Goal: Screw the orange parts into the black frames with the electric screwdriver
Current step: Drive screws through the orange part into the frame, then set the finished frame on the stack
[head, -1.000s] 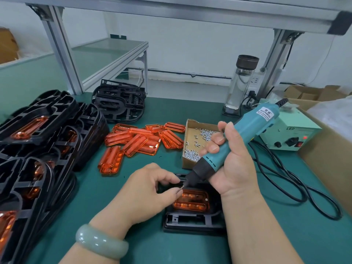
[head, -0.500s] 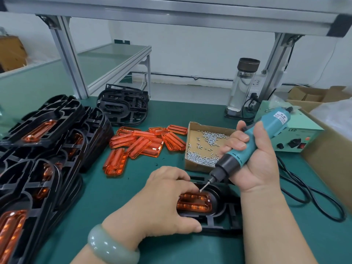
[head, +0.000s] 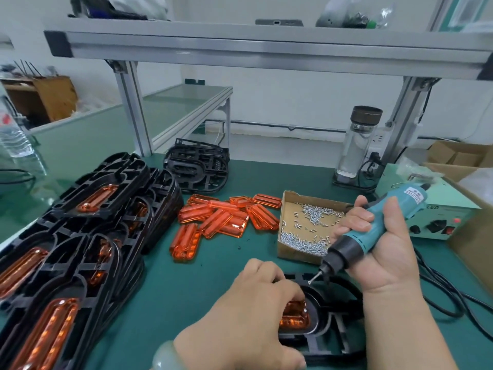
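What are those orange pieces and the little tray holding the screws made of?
Orange parts: likely translucent glossy plastic; light glows through and highlights shine. Screw tray: looks like matte brown cardboard, with raw folded edges.

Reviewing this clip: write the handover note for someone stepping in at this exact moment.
Left hand: holds the black frame down on the bench, fingers curled over the orange part seated in it.
Right hand: grips the electric screwdriver, its bit angled down at the frame just past the left fingers. Whether it touches cannot be told.
Supplies: screws in the cardboard box, loose orange parts beside it, empty frames behind.
Done: stack of fitted frames at the left.
Left: fasten this part, then the loose ones.
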A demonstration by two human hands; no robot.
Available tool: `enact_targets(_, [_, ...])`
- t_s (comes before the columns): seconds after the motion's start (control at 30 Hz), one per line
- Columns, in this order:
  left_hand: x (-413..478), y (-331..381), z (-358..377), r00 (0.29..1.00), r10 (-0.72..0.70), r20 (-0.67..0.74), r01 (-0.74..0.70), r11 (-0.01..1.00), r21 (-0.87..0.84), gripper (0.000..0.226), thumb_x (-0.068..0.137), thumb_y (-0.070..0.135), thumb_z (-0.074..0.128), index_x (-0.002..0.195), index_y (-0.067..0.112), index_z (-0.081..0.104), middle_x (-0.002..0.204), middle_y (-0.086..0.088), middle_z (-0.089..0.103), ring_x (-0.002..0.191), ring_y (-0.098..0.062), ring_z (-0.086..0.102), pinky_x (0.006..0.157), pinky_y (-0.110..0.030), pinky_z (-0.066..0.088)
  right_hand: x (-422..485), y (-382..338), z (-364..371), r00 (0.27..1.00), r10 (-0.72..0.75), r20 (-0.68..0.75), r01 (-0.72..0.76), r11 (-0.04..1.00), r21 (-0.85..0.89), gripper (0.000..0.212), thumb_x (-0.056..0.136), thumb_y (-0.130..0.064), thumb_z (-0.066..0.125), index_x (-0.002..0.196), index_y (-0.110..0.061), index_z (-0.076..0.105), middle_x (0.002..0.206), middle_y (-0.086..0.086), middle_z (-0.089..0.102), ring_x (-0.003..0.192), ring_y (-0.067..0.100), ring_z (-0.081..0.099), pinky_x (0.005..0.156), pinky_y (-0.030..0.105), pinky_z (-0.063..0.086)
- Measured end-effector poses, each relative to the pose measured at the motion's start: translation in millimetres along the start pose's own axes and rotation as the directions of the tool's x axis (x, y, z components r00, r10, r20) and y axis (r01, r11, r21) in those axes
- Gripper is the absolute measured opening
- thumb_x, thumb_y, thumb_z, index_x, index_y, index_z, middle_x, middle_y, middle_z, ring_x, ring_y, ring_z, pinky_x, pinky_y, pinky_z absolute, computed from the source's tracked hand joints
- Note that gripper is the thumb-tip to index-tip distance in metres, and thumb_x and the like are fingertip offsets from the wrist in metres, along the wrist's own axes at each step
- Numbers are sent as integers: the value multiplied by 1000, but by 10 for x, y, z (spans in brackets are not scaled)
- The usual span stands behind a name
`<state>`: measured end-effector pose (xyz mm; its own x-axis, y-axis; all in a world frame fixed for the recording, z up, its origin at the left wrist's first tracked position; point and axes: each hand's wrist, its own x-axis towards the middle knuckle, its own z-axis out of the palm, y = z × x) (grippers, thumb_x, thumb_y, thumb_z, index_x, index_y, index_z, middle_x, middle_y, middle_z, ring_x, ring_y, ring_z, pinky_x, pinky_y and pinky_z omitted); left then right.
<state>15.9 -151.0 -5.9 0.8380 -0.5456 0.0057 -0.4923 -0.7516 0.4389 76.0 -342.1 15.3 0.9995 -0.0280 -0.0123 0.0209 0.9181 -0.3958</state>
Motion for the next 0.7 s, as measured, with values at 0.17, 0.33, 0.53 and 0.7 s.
enact_targets(0.17, [-133,-83,-301,997,-37,-65,48,981,190,73,64,57,66,130,42,38,114,15,30,116,-8,21,101,-23,30,2,-24,-17,999,31,26,-32,999,24,53,47,-44,82,86,-17,60,62,-14,44,47,0,43,51,18,44])
enact_targets(0.33, [-297,-236,-895,965,-183,-187,239,906,349,83,57,68,58,133,42,35,116,14,34,112,-11,23,106,-29,31,-2,-19,-23,998,37,45,-39,999,38,64,37,-40,90,88,-16,60,63,-14,45,47,-1,44,51,17,45])
enact_targets(0.53, [-359,-514,-1589,811,-394,-432,525,816,242,87,48,77,53,125,36,53,109,0,60,108,-28,51,99,-42,42,0,30,13,997,76,-26,-77,997,-14,53,50,-45,77,91,-19,57,62,-13,44,46,0,43,50,17,45])
enact_targets(0.7, [-330,-1014,-1907,585,-575,-572,728,684,56,81,62,69,64,131,27,51,122,-11,59,116,-38,46,98,-44,37,2,78,2,993,117,4,-116,993,-36,69,34,-38,95,89,-18,59,63,-12,43,46,1,44,49,19,46])
